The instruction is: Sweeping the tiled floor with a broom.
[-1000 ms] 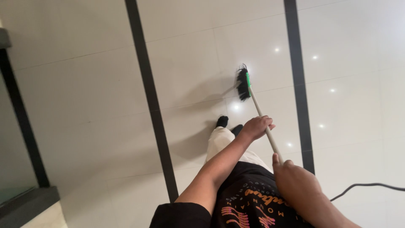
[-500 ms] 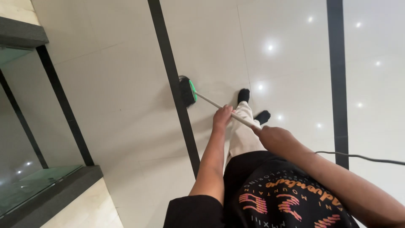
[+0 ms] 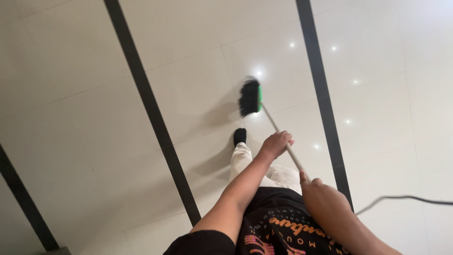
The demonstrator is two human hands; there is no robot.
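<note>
Broom [image 3: 255, 101]: black bristles at 12 o'clock on floor [image 3: 85, 104]. My left hand [image 3: 275, 144] and right hand [image 3: 325, 200] each grip closed round its handle.

One broom [image 3: 257, 101] is in use, with a single black brush head on a green block and one pale stick. Two hands are on that stick: the left hand [image 3: 275, 144] lower down, the right hand [image 3: 325, 200] near the top end. One foot in a black sock [image 3: 239, 136] shows. Three dark stripes cross the pale tiled floor [image 3: 71, 118]: one [image 3: 151, 111] left of the broom, one [image 3: 323, 101] right of it, one [image 3: 23, 203] at the left edge. One thin cable [image 3: 406, 198] lies at the right.
</note>
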